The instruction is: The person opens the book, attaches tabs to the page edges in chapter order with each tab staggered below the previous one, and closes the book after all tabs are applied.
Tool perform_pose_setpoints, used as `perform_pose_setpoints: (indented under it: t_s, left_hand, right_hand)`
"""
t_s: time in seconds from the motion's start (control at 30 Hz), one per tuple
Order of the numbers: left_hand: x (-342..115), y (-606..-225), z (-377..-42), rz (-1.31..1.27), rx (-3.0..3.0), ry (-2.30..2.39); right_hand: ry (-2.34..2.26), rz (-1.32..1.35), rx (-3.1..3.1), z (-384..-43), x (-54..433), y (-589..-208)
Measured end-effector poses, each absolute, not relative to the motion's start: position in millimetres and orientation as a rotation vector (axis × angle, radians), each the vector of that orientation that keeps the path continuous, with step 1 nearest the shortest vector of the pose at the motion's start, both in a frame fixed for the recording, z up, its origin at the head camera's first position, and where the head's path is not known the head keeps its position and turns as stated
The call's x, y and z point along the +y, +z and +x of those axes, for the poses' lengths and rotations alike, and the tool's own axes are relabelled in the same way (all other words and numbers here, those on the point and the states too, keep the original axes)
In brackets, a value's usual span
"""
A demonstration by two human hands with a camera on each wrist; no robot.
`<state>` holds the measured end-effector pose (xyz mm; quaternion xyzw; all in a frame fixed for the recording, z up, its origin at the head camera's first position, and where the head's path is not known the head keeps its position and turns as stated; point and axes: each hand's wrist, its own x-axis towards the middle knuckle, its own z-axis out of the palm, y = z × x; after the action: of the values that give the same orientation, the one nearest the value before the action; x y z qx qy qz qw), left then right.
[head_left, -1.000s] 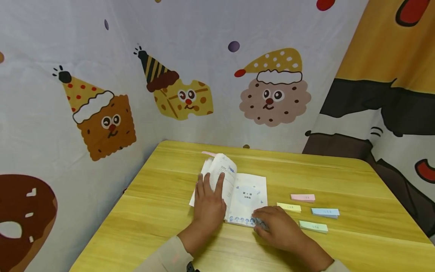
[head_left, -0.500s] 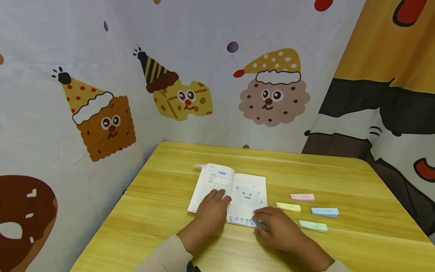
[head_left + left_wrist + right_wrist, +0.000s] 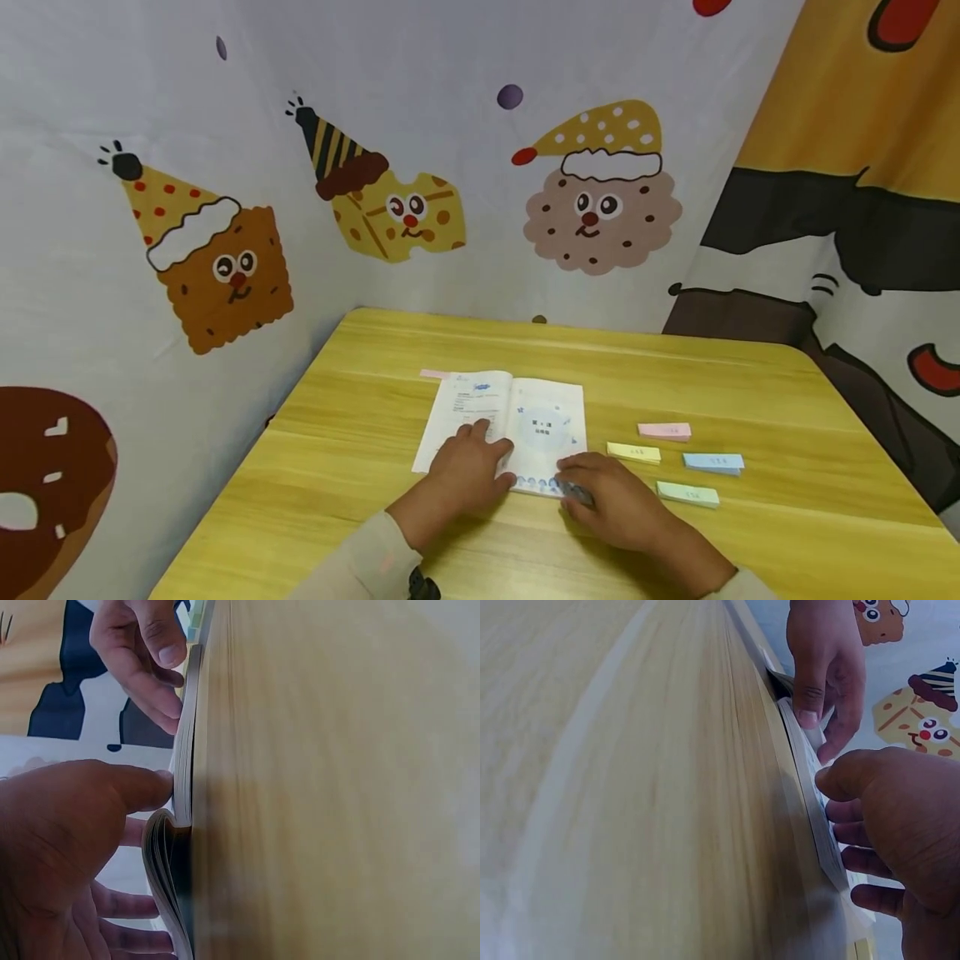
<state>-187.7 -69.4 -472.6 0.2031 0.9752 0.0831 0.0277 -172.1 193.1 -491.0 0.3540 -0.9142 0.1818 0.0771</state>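
Observation:
An open book [image 3: 547,396] lies on the wooden table, a pink tab [image 3: 432,373] sticking out at its upper left edge. My left hand [image 3: 468,471] rests on the lower part of the left page, its thumb over the inner margin by the spine. In the left wrist view the left half of the book [image 3: 161,862] bulges up near the spine. Fingertips of my right hand [image 3: 618,504] touch the lower right corner of the right page. The right wrist view shows its fingers [image 3: 866,861] relaxed along the book's edge.
To the right of the book lie small folded paper strips: pink [image 3: 664,432], yellow [image 3: 633,453], blue [image 3: 713,463] and green [image 3: 687,494]. A cloth [image 3: 480,292] printed with cartoon figures hangs behind the table [image 3: 322,508].
The raised left pages have come down flat to the left. My left hand has slid down the left page, its thumb moving toward the spine. My right hand has stayed at the corner.

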Motion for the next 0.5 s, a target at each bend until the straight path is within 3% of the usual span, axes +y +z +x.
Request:
perform_pose_setpoints:
  t_s: [0.27,0.5]
  left_hand:
    - [-72,-473,-189,0.62,3.006,0.245]
    - [-71,-474,-188,0.64,3.006,0.25]
  right_hand:
    - [0.638,0.989,-2.707,-181,210,-483]
    - [0.591,0.561,-2.753,-195,254,-469]
